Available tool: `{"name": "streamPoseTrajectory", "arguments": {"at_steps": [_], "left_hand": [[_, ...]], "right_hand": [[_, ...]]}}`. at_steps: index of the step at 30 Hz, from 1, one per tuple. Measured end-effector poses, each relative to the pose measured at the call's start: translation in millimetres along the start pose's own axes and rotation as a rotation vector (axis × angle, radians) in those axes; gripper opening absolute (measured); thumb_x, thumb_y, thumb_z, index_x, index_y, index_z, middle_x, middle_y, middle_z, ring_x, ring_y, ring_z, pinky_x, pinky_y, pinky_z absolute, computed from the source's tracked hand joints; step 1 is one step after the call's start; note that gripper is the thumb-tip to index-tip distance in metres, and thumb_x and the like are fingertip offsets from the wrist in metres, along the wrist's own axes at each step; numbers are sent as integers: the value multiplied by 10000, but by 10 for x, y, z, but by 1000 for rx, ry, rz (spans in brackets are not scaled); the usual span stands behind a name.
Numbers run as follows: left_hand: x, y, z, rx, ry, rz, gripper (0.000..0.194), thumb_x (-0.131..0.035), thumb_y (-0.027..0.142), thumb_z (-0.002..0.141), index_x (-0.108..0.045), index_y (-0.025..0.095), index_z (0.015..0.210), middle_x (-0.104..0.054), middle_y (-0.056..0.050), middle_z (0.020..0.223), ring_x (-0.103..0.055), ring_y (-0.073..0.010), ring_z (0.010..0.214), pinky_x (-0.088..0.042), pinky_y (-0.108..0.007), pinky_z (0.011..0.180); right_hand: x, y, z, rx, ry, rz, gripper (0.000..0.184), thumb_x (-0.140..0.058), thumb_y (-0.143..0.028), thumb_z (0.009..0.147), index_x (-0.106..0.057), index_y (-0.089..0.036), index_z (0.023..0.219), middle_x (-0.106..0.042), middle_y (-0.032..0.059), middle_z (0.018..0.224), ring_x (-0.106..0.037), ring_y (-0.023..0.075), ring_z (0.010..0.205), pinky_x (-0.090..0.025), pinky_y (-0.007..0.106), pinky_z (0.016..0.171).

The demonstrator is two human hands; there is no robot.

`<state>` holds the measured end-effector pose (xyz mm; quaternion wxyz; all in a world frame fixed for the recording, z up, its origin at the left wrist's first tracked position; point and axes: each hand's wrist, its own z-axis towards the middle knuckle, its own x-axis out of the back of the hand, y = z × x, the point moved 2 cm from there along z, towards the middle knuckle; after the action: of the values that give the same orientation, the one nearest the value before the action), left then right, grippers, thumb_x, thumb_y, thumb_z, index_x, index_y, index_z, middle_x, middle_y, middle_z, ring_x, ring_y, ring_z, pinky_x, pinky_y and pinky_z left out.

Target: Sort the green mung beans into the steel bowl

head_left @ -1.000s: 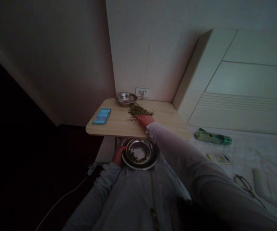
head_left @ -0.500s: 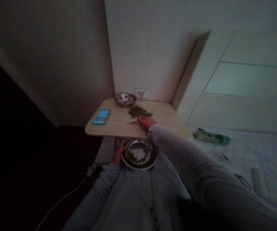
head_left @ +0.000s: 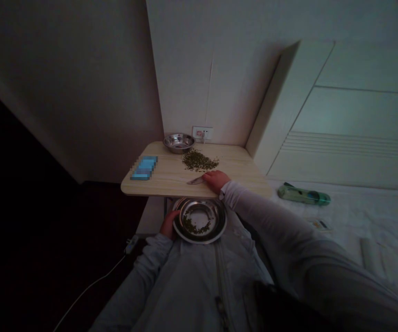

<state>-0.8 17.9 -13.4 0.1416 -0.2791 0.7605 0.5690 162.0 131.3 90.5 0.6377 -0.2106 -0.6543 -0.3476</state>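
Observation:
My left hand is closed on the left rim of a wide steel basin held in front of my body, below the table's front edge. Inside it sits a smaller steel bowl with small green bits along its near side. Over the table, my right hand is closed on a thin, pale, pointed blade-like piece, which points left and whose exact kind I cannot make out. Just beyond lies a spread pile of small green pieces, apart from the hand.
On the light wooden table are another steel bowl at the back and a blurred blue-screened phone at left. A wall socket sits behind. A green bottle lies on the bed at right. A white cable trails below left.
My right hand has drawn back slightly to the right and nearer, away from the pile, and more of the blade-like piece shows. My left hand stays on the basin.

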Motion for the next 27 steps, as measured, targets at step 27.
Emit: {"name": "streamPoseTrajectory", "arguments": {"at_steps": [27], "left_hand": [[-23, 17, -12, 9, -3, -7, 168, -610, 273, 523, -617, 168, 654, -628, -27, 606, -580, -224, 760, -420, -333, 713]], "right_hand": [[-288, 606, -441, -719, 466, 683, 325, -349, -256, 680, -543, -167, 925, -561, 14, 660, -488, 126, 614, -385, 245, 612]]}}
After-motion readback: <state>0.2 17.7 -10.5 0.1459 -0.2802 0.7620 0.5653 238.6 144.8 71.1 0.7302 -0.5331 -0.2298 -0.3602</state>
